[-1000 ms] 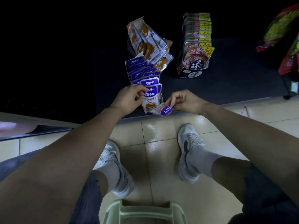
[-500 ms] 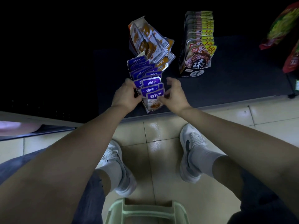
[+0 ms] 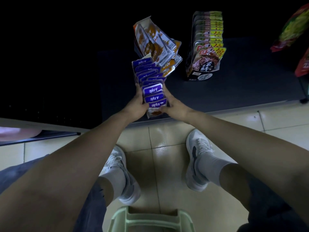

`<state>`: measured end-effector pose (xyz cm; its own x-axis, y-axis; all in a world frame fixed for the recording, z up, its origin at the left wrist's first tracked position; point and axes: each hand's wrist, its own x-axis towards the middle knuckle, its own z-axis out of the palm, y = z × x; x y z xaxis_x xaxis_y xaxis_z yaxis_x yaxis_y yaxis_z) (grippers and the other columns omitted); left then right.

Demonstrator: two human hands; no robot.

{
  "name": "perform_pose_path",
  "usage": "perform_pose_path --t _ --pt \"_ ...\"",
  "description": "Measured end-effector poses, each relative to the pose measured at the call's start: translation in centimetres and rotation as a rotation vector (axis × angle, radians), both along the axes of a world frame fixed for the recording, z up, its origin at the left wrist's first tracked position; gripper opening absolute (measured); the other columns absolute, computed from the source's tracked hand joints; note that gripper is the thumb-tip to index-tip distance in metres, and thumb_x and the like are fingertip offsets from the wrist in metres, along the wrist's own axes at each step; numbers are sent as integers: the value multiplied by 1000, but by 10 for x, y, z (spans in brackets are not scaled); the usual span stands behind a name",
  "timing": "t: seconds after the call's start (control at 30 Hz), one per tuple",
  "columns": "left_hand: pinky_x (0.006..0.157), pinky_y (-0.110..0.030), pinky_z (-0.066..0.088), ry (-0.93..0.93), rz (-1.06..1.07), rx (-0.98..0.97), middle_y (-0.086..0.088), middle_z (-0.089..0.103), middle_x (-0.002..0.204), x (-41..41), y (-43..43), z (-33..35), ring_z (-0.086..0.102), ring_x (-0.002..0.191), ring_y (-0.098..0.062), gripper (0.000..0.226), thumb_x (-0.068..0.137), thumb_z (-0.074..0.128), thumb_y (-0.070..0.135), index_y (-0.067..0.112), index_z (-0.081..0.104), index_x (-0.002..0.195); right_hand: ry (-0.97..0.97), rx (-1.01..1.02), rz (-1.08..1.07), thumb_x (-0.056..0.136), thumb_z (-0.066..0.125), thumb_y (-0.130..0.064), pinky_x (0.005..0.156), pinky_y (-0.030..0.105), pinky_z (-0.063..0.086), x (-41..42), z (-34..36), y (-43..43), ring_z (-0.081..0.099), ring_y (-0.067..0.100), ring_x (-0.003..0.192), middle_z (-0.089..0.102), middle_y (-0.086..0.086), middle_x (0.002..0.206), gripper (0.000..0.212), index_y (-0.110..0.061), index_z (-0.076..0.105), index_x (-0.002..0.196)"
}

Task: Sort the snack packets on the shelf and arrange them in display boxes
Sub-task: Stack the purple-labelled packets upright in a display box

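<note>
A row of purple snack packets stands in a display box at the front of the dark low shelf. My left hand grips the row's left side and my right hand grips its right side, squeezing the front packets between them. Behind the purple row leans a bunch of orange and white packets. To the right stands a black display box filled with a neat row of grey and yellow packets.
Red and green bags lie at the shelf's far right. A pale green stool stands under me on the tiled floor, between my two white shoes. The shelf's left part is dark.
My right hand put the loose purple packet into the front of the row. Both hands then moved up along the row's sides and now clasp it.
</note>
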<state>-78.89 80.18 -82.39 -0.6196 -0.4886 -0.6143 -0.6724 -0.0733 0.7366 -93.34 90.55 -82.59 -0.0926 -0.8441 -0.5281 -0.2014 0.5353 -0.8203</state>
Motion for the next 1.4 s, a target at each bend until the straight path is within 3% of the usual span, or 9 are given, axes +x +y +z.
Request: perform_pose_path --t 0.1,0.33,0.6,0.7,0.77,0.93,1.03,1.2,1.4 --pt "93 -20 35 55 118 8 15 31 149 9 -9 -3 38 118 -1 74 101 47 33 39 -6 152 -6 -37 28 92 61 -8 115 37 31 16 -1 -5 27 7 139 24 -2 156 94 -30 -6 154" --pt "109 -34 33 130 264 134 9 32 153 17 -13 -3 38 134 -12 86 84 51 39 43 -2 151 -77 -22 -120 88 67 -14 109 21 26 19 0 -14 19 0 137 15 -8 156 110 -29 -23 148" --pt "89 -6 36 309 349 138 5 12 160 5 -4 8 26 124 3 65 103 23 48 29 -17 151 5 -103 -120 82 51 -35 119 51 18 27 3 -38 1 12 148 -8 -11 162 95 -39 -16 150" --pt "100 -16 42 352 331 133 13 32 150 0 -14 8 41 112 15 57 104 22 42 30 -5 153 -18 -127 -155 87 55 -37 117 49 26 22 8 -40 16 12 147 5 -8 162 94 -42 -14 149" --pt "76 -3 46 359 282 120 22 41 130 -3 -16 6 50 93 25 52 105 22 37 31 3 153 -30 -121 -174 91 54 -25 113 43 35 21 13 -44 34 15 138 21 -2 158 87 -38 -7 152" --pt "89 -8 44 339 290 34 4 13 160 2 -17 6 34 134 -4 62 103 29 41 30 -5 154 -10 -187 -129 88 57 -15 112 44 36 12 13 -47 34 12 136 23 -7 152 85 -28 5 154" --pt "100 -19 38 324 380 69 5 17 159 -5 -22 14 34 122 4 62 103 28 44 30 -6 154 -15 -172 -128 92 54 -11 113 41 36 10 14 -54 33 11 136 16 -4 158 86 -28 -4 154" --pt "64 3 42 319 333 27 15 37 140 -9 -25 11 49 102 15 54 105 25 38 32 2 153 80 -208 -163 91 57 -11 111 44 38 18 14 -69 34 18 136 20 4 155 84 -19 2 155" --pt "67 4 37 300 369 64 6 23 157 -14 -36 14 36 115 8 59 104 24 43 29 -5 154 38 -218 -224 88 56 -18 113 46 36 10 5 -69 33 14 138 22 0 157 87 -27 -1 154"
